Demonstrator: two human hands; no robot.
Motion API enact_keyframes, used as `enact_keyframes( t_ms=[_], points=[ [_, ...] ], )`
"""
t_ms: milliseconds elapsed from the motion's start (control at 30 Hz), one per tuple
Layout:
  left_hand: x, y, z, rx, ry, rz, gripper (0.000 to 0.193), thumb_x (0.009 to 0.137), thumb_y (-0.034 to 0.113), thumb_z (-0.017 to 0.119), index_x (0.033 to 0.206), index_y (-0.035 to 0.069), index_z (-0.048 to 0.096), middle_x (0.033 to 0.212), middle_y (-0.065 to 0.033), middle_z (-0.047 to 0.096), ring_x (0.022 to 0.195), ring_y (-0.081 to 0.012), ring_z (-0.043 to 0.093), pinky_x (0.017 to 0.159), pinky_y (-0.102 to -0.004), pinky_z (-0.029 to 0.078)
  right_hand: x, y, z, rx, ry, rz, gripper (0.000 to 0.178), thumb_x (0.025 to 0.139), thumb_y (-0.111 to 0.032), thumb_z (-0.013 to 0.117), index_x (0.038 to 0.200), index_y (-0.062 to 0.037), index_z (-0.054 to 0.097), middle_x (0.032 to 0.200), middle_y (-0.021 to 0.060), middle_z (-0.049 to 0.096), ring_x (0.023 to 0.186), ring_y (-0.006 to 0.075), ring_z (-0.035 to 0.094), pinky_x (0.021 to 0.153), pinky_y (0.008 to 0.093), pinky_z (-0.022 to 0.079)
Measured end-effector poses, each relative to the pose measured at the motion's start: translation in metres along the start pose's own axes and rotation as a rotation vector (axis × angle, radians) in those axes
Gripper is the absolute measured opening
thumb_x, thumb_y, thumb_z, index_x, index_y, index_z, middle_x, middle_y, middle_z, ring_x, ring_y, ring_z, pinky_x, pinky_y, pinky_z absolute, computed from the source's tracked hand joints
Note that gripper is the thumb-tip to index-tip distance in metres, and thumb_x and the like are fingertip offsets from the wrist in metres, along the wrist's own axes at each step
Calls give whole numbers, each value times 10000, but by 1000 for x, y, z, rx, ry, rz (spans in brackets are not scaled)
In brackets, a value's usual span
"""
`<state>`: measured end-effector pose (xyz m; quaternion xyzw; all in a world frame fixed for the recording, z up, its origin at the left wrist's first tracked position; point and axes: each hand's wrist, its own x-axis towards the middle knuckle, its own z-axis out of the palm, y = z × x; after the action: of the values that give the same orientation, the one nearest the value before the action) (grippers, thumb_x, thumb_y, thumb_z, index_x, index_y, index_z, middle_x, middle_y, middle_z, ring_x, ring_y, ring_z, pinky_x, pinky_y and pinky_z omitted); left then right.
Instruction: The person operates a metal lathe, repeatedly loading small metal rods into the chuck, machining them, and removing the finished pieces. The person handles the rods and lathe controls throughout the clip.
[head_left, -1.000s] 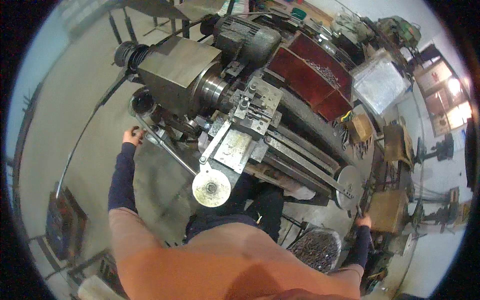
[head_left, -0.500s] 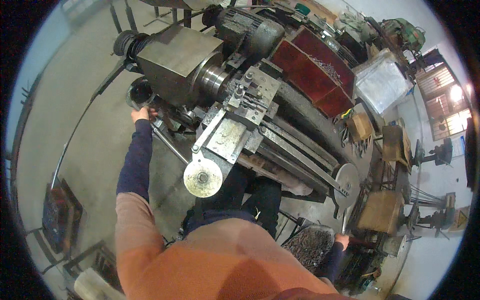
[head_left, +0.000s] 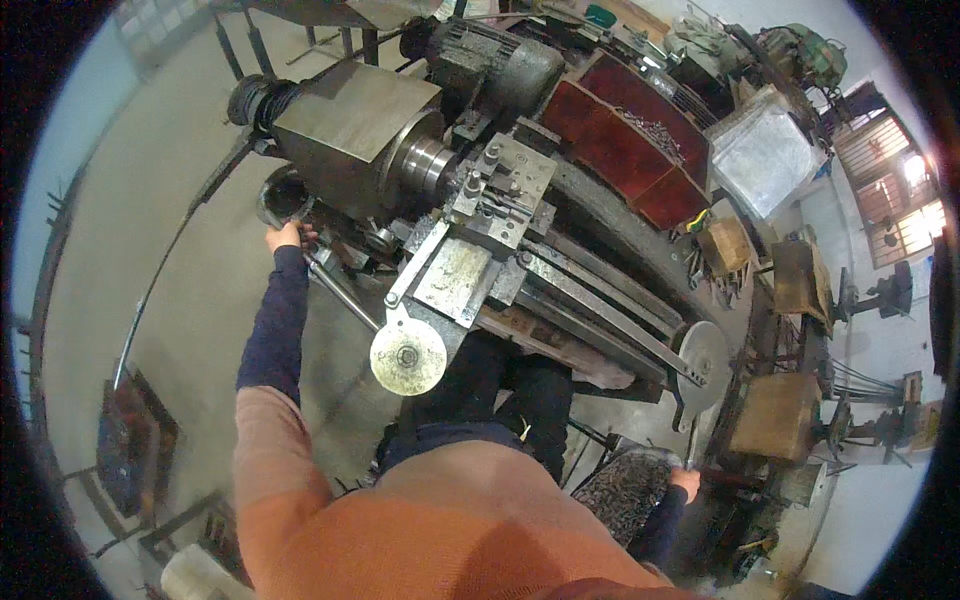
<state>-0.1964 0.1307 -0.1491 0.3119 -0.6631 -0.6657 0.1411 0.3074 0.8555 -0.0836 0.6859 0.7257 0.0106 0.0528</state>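
Observation:
A small metal-turning lathe [head_left: 350, 110] stands in front of me, with a shiny spindle nose and a tool slide. My left hand [head_left: 288, 237] is closed below the headstock, at the lower rim of a dark round cup-shaped part [head_left: 284, 194]. What its fingers hold is hidden. Just beyond the hand, a steel bar [head_left: 340, 290] slants down toward a pale round disc [head_left: 408, 356] on the slide's front arm. At the right, my right hand [head_left: 685, 484] is wrapped around the steel handle [head_left: 692, 445] hanging below a grey disc lever [head_left: 703, 362]. A long flat link [head_left: 610, 315] joins that disc to the slide.
Behind the lathe lie a dirty motor [head_left: 495, 65] and a red tray [head_left: 625, 140] with small metal pieces. A container of many small dark parts [head_left: 625, 490] sits beside my right forearm. Wooden blocks [head_left: 775, 415] and bench machines line the right wall. A dark box [head_left: 135, 445] stands at the left.
The whole view has shifted slightly. Both hands keep to the same places on the machine, and the disc lever looks much the same.

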Motion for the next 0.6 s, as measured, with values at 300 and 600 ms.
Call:
enact_keyframes(
  t_ms=[300, 600],
  points=[
    [27, 5, -23, 132, -78, 271, 132, 672, -19, 503, 681, -142, 457, 633, -201, 586, 496, -305, 605, 430, -371, 503, 68, 18, 10, 2, 174, -213, 497, 646, -413, 645, 964, -32, 616, 946, 201, 617, 898, 352, 588, 767, 448, 463],
    [-29, 8, -123, -208, 153, 28, 377, 690, -65, 466, 1013, -117, 280, 738, -253, 538, 553, -355, 597, 482, -471, 526, 97, -7, -22, -64, 75, -238, 446, 671, -372, 577, 893, 11, 634, 922, 222, 615, 894, 358, 590, 780, 426, 459]
  ],
)
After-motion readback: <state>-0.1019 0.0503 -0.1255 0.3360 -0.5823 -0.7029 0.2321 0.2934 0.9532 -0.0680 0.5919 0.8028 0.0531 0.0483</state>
